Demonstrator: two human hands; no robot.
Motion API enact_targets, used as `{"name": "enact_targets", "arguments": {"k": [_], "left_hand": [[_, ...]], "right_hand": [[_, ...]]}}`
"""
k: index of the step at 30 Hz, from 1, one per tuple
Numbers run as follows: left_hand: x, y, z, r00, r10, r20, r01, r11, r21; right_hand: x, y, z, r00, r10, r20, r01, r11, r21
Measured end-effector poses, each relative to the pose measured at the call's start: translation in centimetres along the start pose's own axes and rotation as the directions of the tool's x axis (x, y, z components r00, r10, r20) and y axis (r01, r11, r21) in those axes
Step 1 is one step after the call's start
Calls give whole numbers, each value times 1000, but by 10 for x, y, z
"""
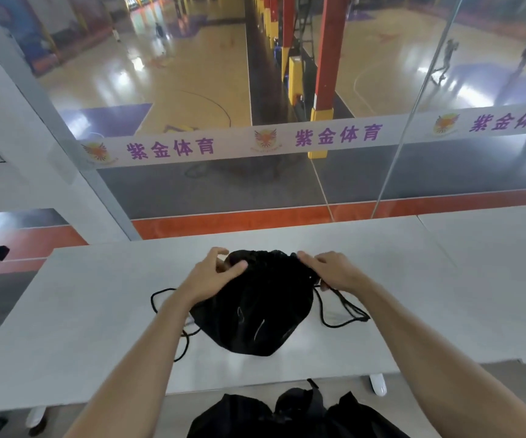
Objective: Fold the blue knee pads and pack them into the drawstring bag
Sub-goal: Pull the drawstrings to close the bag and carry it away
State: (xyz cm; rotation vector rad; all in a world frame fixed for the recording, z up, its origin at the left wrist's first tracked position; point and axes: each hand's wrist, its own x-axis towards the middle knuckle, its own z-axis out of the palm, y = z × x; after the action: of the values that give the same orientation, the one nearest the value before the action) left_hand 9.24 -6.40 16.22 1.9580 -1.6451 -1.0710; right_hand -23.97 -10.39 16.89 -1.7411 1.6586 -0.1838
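Note:
A black drawstring bag (255,308) lies bulging on the grey table (97,311), its gathered mouth at the far end. My left hand (211,273) grips the left side of the mouth, thumb pressed into the fabric. My right hand (331,270) pinches the right side of the mouth where the black cord (344,314) comes out. Cord loops trail on the table on both sides of the bag. No blue knee pads are visible; whatever fills the bag is hidden.
A glass wall (287,184) with a printed white band stands just beyond the table's far edge, a sports court behind it. A second table (492,248) adjoins on the right. A dark garment (287,415) lies below the near edge.

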Motion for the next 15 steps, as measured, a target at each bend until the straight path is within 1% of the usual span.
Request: {"name": "enact_targets", "arguments": {"k": [2,4,5,6,7,8,9,10,11,13,15], "left_hand": [[-5,11,1,998,44,-37,-43,999,28],[-10,23,0,994,48,-99,-46,999,15],[-14,28,0,995,40,-95,-41,999,-2],[-19,31,0,998,40,-57,-40,999,4],[-26,35,2,998,59,3,-59,996,63],[-30,35,7,995,83,53,-91,981,169],[-32,33,14,991,111,74,-128,948,293],[-33,30,21,986,154,71,-169,909,380],[-30,28,25,983,181,21,-173,893,417],[-25,29,26,973,194,-123,-125,896,426],[-23,39,20,947,225,-229,-105,891,441]], "right_hand": [[-3,-3,1,995,-23,101,25,999,-19],[-3,1,-3,987,-36,154,38,999,-6],[-3,2,-7,984,-36,173,33,999,22],[-4,2,-10,981,-34,193,26,999,47],[-4,2,-12,979,-41,202,30,998,58],[-4,2,-13,979,-49,199,45,999,27],[-4,3,-13,979,-70,194,76,997,-27],[-4,3,-14,978,-95,188,112,991,-78],[-5,3,-16,978,-116,174,136,985,-107],[-5,2,-23,980,-107,170,126,987,-103],[-6,1,-34,968,-56,245,86,990,-112]]}}
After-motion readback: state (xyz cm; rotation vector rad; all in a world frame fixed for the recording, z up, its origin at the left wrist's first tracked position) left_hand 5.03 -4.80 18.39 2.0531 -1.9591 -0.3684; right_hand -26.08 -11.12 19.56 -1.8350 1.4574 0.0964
